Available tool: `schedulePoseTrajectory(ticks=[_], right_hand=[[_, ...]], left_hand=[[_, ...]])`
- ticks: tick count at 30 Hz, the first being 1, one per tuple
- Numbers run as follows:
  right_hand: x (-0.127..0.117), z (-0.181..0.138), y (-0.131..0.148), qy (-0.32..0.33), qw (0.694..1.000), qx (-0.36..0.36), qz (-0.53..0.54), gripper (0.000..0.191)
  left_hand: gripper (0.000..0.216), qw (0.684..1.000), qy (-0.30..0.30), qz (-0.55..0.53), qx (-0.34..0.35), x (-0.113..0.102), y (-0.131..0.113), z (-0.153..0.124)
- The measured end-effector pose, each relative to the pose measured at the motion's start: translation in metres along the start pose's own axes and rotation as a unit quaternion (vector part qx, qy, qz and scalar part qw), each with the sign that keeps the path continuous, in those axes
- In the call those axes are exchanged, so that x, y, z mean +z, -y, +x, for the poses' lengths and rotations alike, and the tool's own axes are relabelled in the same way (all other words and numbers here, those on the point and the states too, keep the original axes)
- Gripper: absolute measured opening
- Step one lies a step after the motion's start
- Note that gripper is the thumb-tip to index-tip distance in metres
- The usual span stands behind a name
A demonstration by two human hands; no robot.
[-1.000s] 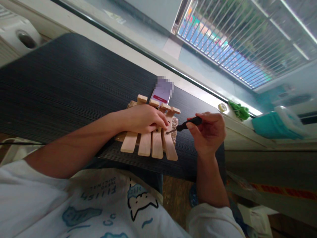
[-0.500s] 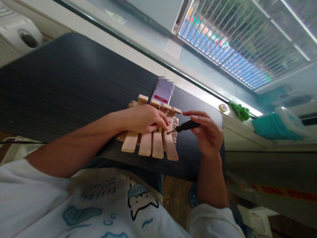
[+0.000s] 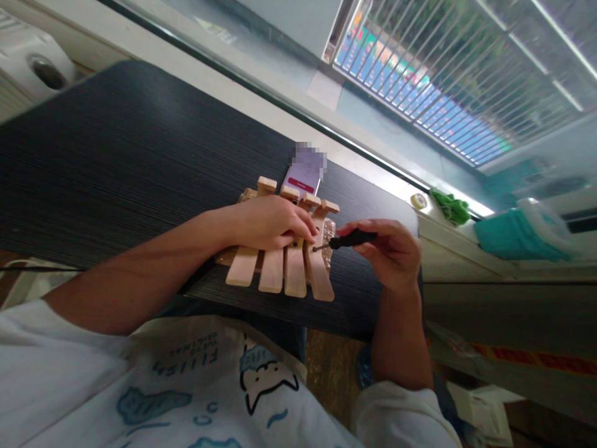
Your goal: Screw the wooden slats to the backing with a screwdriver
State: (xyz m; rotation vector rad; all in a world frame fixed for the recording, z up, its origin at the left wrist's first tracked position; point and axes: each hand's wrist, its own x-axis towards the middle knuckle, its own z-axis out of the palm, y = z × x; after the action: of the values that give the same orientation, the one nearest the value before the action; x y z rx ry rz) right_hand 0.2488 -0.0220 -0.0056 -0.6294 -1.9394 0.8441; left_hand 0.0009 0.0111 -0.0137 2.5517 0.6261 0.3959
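Observation:
Several pale wooden slats [image 3: 295, 274] with hooked far ends lie side by side over something brown and shiny, like wrapping [image 3: 328, 233]. My left hand [image 3: 275, 223] lies across them, its bent fingers pressed on the two right-hand slats. A black-handled screwdriver [image 3: 349, 239] is in my right hand [image 3: 394, 252], the fingers and thumb closed round its handle. Its thin shaft points left and its tip meets the rightmost slat [image 3: 321, 280] at a small dark spot, just beside my left fingertips. Whether a screw sits there is too small to tell. My left palm hides the slats' middles.
A phone [image 3: 303, 173] with a lit screen lies just beyond the slats on the dark table [image 3: 140, 149]. On the window ledge are a tape roll [image 3: 418, 201], a green cloth [image 3: 450, 206] and a teal container [image 3: 508, 233]. A white appliance [image 3: 37, 65] stands far left.
My right hand's fingers, raised and spread beside the screwdriver before, have come down and closed round its handle. The left hand and the slats keep their places.

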Motion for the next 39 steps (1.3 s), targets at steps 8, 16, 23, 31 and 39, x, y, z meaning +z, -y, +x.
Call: schedulePoseTrajectory(ticks=[8,16,23,31,39], right_hand=[[0.005,0.002,0.001,-0.045,0.998,0.006,-0.035,0.028],[0.005,0.001,0.000,-0.067,0.997,0.005,-0.036,0.030],[0.013,0.006,0.005,-0.104,0.993,0.016,-0.054,0.026],[0.016,0.003,0.007,-0.118,0.990,0.020,-0.077,0.027],[0.022,0.002,0.007,-0.145,0.982,0.010,-0.118,0.029]], left_hand=[[0.045,1.000,-0.001,-0.005,0.004,-0.001,-0.001,-0.001],[0.044,1.000,0.000,0.004,0.001,0.000,-0.001,0.000],[0.044,1.000,0.000,-0.001,-0.001,0.000,-0.001,0.000],[0.044,1.000,0.001,0.004,-0.004,-0.001,-0.003,0.000],[0.042,1.000,0.000,0.008,-0.006,0.000,-0.003,0.000]])
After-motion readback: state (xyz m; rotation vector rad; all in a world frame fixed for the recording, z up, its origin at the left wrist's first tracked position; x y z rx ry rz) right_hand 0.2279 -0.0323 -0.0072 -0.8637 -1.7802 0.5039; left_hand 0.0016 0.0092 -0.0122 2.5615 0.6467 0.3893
